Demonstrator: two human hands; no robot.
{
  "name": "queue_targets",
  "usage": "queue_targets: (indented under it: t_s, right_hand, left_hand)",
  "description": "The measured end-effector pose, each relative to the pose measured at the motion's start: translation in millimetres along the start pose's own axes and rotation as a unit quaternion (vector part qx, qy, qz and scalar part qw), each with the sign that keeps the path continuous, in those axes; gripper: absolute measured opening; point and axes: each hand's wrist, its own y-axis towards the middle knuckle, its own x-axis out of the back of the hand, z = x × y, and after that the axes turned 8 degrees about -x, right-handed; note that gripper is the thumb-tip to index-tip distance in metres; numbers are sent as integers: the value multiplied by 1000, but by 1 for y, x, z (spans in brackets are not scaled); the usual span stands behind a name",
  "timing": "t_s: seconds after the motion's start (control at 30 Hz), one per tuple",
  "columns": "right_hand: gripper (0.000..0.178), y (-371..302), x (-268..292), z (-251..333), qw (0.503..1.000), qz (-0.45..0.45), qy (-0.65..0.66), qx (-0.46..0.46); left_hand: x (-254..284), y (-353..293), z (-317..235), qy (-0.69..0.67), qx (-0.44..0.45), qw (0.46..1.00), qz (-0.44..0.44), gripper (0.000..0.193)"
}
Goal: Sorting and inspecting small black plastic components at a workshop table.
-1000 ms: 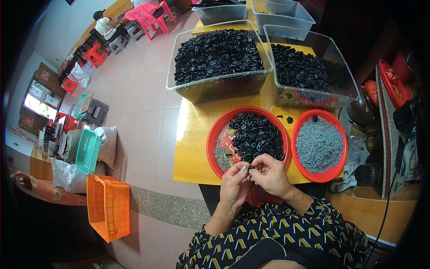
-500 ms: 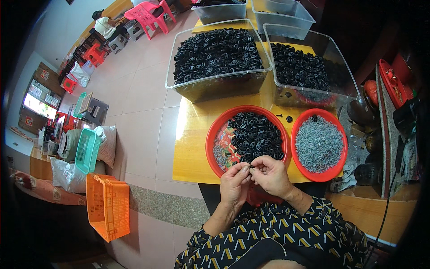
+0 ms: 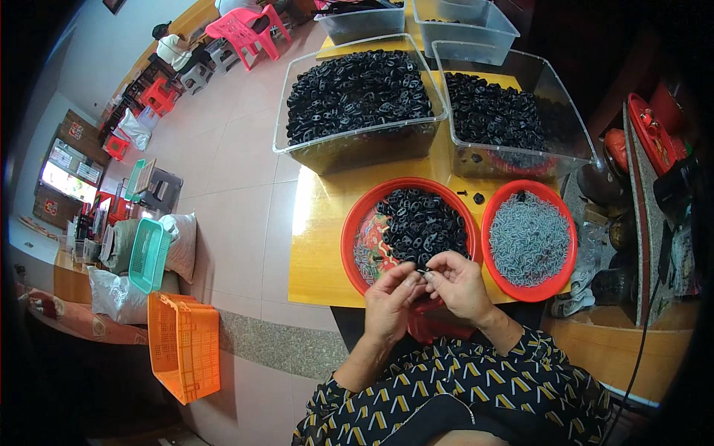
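Both my hands meet over the near rim of a red round tray (image 3: 348, 256). My left hand (image 3: 390, 296) is closed, thumb and forefinger pinched together. Fingertip to fingertip with it, my right hand (image 3: 462, 291) is pinched too. A thin pale sliver shows between them, with something dark beside it; it is too small to name. In the tray lies a heap of black oval plastic pieces (image 3: 428, 223) with holes, with a few silvery screws (image 3: 364, 260) at its left side. A second red tray (image 3: 487, 256), to the right, is full of silvery screws (image 3: 529, 238).
Two clear plastic bins (image 3: 357, 132) (image 3: 576, 152) of black pieces stand behind the trays on the yellow table (image 3: 312, 238). Two loose dark parts (image 3: 478, 198) lie near the right tray. An orange crate (image 3: 186, 346) and a green basket (image 3: 149, 256) are at left. A person (image 3: 175, 50) sits far off.
My fingertips have shifted slightly up and to the right, still together. A pale sliver now shows between them. The whole view has moved a little.
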Motion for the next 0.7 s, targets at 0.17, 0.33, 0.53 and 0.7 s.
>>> queue_targets:
  t_s: [0.17, 0.33, 0.53, 0.7]
  right_hand:
    - [14, -3, 18, -4, 1000, -20, -7, -12]
    - [14, -4, 21, -6, 1000, -21, 7, -19]
    - [13, -7, 21, -1, 999, -24, 20, -18]
    - [13, -6, 25, 0, 1000, -25, 11, -14]
  left_hand:
    - [31, 28, -16, 224, -173, 959, -19, 23]
    - [28, 53, -25, 539, -330, 770, 81, 17]
    - [17, 61, -16, 620, -304, 715, 109, 19]
    - [20, 79, -17, 652, -358, 661, 96, 17]
